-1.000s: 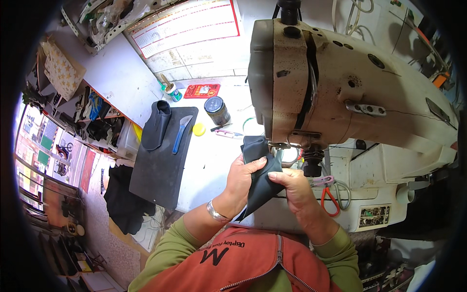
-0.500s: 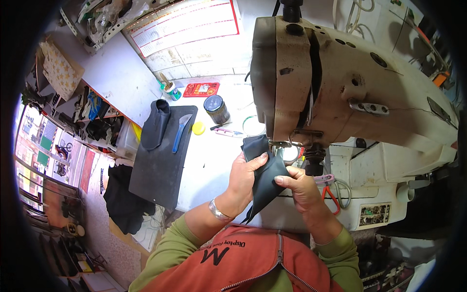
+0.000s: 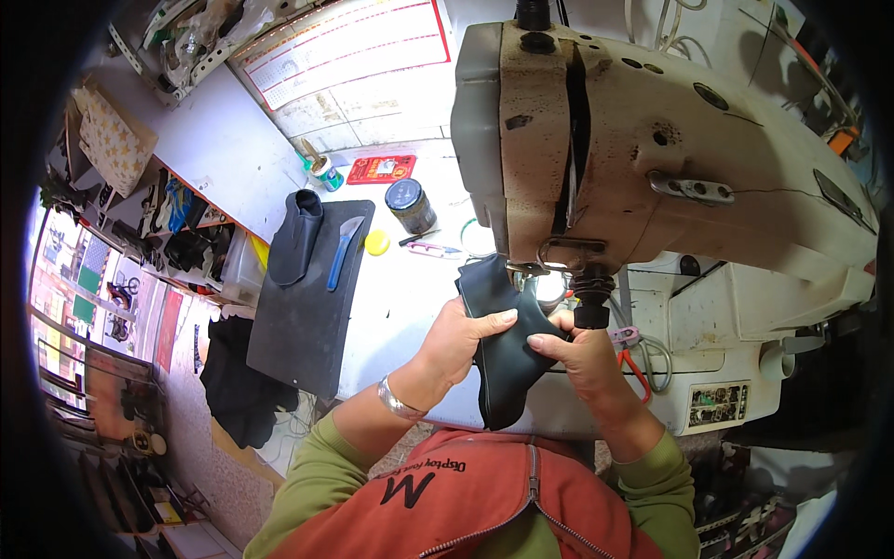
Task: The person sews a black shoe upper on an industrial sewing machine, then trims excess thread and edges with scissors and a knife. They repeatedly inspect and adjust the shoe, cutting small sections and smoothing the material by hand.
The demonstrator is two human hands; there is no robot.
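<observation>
Both hands hold a black leather shoe upper [image 3: 507, 359] under the needle end of a large beige sewing machine [image 3: 605, 158]. My left hand [image 3: 452, 343] grips its left side, thumb lying across the top. On the right edge, my right hand [image 3: 577, 354] pinches the leather between thumb and fingers. The far end of the upper reaches the presser foot [image 3: 523, 270], which partly covers it. Its near end hangs rounded over the table's front edge. The fingers of my left hand under the leather are hidden.
A black board [image 3: 307, 326] at the left carries another black leather piece [image 3: 296, 242] and a blue-handled knife [image 3: 343, 256]. Beyond lie a yellow lid [image 3: 377, 243], a dark jar [image 3: 410, 207], pink thread snips [image 3: 433, 250] and a red packet [image 3: 382, 169]. Red-handled scissors [image 3: 633, 373] lie at the right.
The leather upper has been turned and spread, so more of its broad face and its rounded near end show. My right hand has shifted slightly. The view has moved a little.
</observation>
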